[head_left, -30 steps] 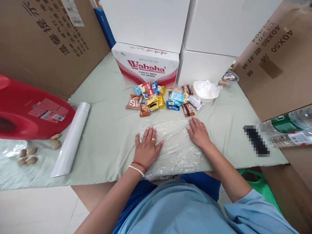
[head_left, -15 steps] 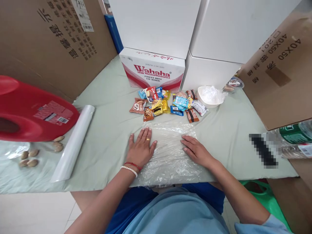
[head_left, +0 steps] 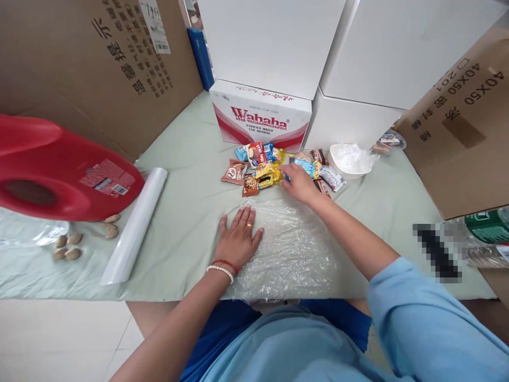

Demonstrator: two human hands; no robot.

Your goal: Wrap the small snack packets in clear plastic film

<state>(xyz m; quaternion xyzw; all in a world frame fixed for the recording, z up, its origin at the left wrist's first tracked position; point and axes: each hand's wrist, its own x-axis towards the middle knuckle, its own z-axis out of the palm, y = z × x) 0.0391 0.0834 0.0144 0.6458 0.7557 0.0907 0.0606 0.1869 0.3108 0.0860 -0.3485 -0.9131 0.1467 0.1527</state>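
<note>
A sheet of clear plastic film [head_left: 292, 249] lies wrinkled on the cloth-covered table in front of me. My left hand [head_left: 238, 236] rests flat on its left part, fingers spread. Beyond the film, my right hand [head_left: 299, 183] reaches over the wrapped snacks; its fingertips are at a yellow packet [head_left: 278, 174] and a blue one partly hidden beneath them. I cannot tell whether the fingers have closed on either. Left of it lie a red-and-white packet [head_left: 256, 154] and a brown cookie packet [head_left: 250, 185]. To its right is a silver-white packet [head_left: 332, 178].
A roll of film [head_left: 135, 228] lies at left beside a big red jug [head_left: 67, 170] and several brown nuts [head_left: 72, 254]. Behind the snacks stands a Wahaha carton [head_left: 260, 116]. A white bowl [head_left: 350, 162] holds crumpled plastic. Plastic bottles [head_left: 487, 233] lie at right.
My right hand has left the film's right side and moved forward to the snacks. My left hand stays flat on the film. The view has shifted slightly.
</note>
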